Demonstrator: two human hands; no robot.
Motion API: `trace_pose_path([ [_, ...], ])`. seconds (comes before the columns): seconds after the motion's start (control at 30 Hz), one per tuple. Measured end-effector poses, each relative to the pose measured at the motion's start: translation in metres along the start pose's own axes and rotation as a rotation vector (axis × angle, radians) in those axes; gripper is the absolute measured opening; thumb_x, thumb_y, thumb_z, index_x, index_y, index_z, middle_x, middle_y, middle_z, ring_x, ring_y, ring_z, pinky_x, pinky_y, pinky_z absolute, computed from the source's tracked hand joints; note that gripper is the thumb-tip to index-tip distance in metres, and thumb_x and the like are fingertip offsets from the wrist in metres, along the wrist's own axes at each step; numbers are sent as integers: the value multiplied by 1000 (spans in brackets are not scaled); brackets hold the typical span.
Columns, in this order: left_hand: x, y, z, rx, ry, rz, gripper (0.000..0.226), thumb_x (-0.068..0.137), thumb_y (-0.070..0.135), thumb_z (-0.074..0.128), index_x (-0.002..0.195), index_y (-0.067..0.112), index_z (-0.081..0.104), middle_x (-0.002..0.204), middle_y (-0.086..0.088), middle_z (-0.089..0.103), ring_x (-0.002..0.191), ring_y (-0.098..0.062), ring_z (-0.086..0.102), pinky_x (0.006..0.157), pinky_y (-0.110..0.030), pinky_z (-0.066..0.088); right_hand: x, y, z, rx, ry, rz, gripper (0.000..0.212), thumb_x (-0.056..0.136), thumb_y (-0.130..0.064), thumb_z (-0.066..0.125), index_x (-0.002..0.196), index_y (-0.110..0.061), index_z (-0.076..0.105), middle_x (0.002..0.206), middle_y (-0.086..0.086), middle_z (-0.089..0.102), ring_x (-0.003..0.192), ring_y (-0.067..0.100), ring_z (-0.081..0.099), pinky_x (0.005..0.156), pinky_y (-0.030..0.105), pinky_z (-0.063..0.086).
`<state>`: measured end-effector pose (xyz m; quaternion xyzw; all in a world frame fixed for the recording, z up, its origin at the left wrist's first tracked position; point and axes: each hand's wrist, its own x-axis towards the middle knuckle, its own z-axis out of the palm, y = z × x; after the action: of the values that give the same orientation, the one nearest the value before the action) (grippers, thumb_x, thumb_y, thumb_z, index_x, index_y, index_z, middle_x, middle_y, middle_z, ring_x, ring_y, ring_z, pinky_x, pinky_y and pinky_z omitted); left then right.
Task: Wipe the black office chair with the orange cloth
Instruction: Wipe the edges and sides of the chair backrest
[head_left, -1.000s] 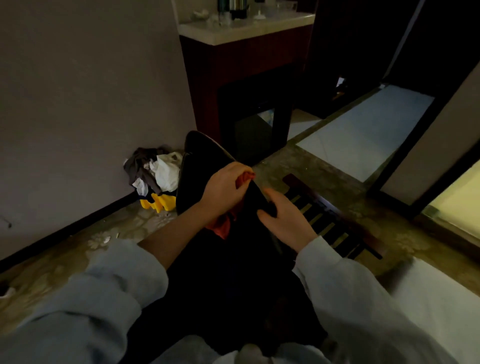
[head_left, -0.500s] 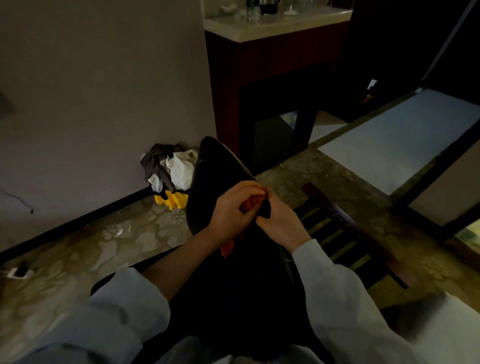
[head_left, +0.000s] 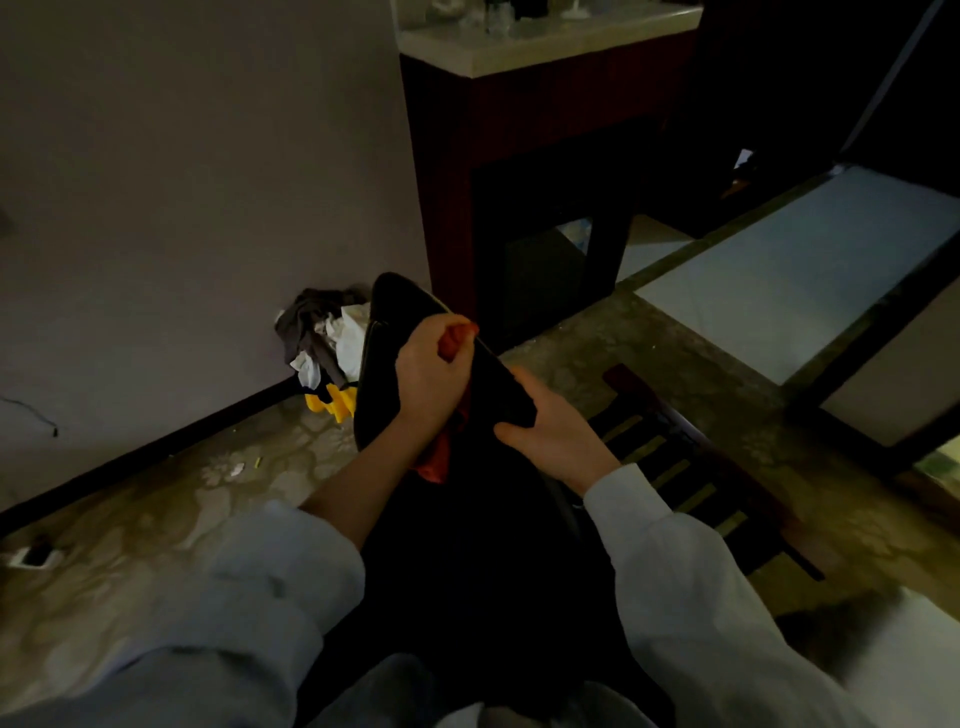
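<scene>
**Cloth in your left hand, both hands on the chair's edge**

Your left hand (head_left: 431, 376) is closed round the orange cloth (head_left: 440, 460). The fingers curl tightly over it, and a bit of orange shows between them at the knuckles. The rest of the cloth hangs in a bunch below your wrist, against the dark surface. That hand presses the cloth onto the upper rim of the black office chair (head_left: 382, 358), which stands directly in front of you and fills the middle of the view down to the bottom edge.

Your right hand (head_left: 553, 439) sits just beside the left, lower along the same rim. Its thumb lies on the near side and its fingers wrap over the far side, so it grips the chair itself and does not touch the cloth. The two hands are close together but apart. Your left sleeve (head_left: 244, 597) is pushed up to leave the forearm bare, while your right sleeve (head_left: 675, 566) reaches the wrist.

Beyond the chair's rounded top, a heap of rags and paper (head_left: 322, 332) lies against the wall (head_left: 182, 182), with a yellow thing (head_left: 335, 406) just under it on the patterned floor (head_left: 156, 519). A dark red cabinet (head_left: 545, 98) with a pale top stands behind the chair. To your right a slatted wooden rack (head_left: 696, 483) lies flat on the floor, near the chair. The room is dim, and the chair's lower parts are lost in shadow.
</scene>
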<state>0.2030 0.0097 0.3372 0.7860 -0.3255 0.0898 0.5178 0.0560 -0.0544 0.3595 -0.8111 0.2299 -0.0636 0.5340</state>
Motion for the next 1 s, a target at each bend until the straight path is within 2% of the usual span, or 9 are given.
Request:
trace_pose_path([
  [0.17, -31, 11, -11, -29, -184, 245, 15, 84, 13, 62, 97, 13, 68, 99, 9, 63, 93, 2, 55, 85, -4, 39, 2, 2, 4, 1, 7, -17, 61, 85, -15, 59, 140, -32, 38, 127, -7, 56, 115, 11, 54, 101, 40, 44],
  [0.33, -21, 7, -15, 23, -252, 367, 19, 84, 20, 59, 96, 10, 69, 100, 0, 67, 97, -6, 56, 87, -14, 41, 2, 5, 5, -54, 0, -1, 66, 86, -19, 58, 144, -36, 31, 130, -6, 55, 117, 15, 53, 101, 43, 43],
  [0.47, 9, -2, -8, 46, -164, 167, 14, 85, 16, 58, 95, 14, 68, 97, 1, 67, 86, -6, 57, 78, -13, 40, 1, 4, 3, -69, -5, -12, 67, 88, -15, 56, 145, -38, 28, 136, -6, 50, 122, 15, 49, 103, 42, 42],
  [0.57, 25, -11, -6, 55, -107, 24, 13, 88, 15, 59, 98, 14, 67, 94, 4, 63, 86, -12, 58, 75, -20, 42, -1, 3, 3, -55, -16, -11, 68, 89, -15, 55, 145, -39, 27, 139, -6, 48, 126, 16, 47, 106, 42, 39],
  [0.67, 22, -12, -6, 45, -98, 0, 16, 90, 20, 58, 102, 12, 65, 102, -5, 61, 90, -15, 57, 82, -31, 47, -5, 1, 3, -72, 0, -6, 67, 89, -16, 56, 145, -39, 27, 139, -6, 48, 126, 15, 46, 107, 41, 39],
  [0.77, 4, -5, -5, 21, -130, -26, 27, 91, 32, 54, 108, 13, 64, 116, -11, 53, 97, -19, 54, 85, -28, 42, -12, -2, 5, -79, -1, -5, 66, 90, -16, 54, 145, -39, 27, 137, -7, 50, 122, 14, 49, 103, 40, 42],
  [0.87, -17, 8, -7, 25, -145, -12, 24, 96, 26, 48, 107, 11, 64, 118, -7, 53, 94, -14, 53, 79, -24, 39, -25, -1, 7, -72, 34, -18, 66, 90, -14, 54, 145, -39, 27, 135, -9, 50, 121, 11, 50, 102, 36, 42],
  [0.93, -28, 13, -11, -8, -155, 2, 17, 94, 19, 53, 105, 13, 64, 113, -2, 55, 92, -7, 52, 80, -22, 42, -34, -1, 9, -66, 60, -7, 64, 90, -15, 54, 143, -40, 29, 129, -10, 53, 116, 12, 52, 97, 34, 45],
  [1.0, -37, 14, -16, -61, -197, -14, 21, 89, 17, 60, 110, 17, 60, 108, 5, 56, 92, -2, 52, 82, -15, 42, -43, 0, 10, -65, 60, 13, 59, 89, -18, 55, 139, -41, 33, 119, -11, 57, 108, 14, 57, 89, 34, 48],
])
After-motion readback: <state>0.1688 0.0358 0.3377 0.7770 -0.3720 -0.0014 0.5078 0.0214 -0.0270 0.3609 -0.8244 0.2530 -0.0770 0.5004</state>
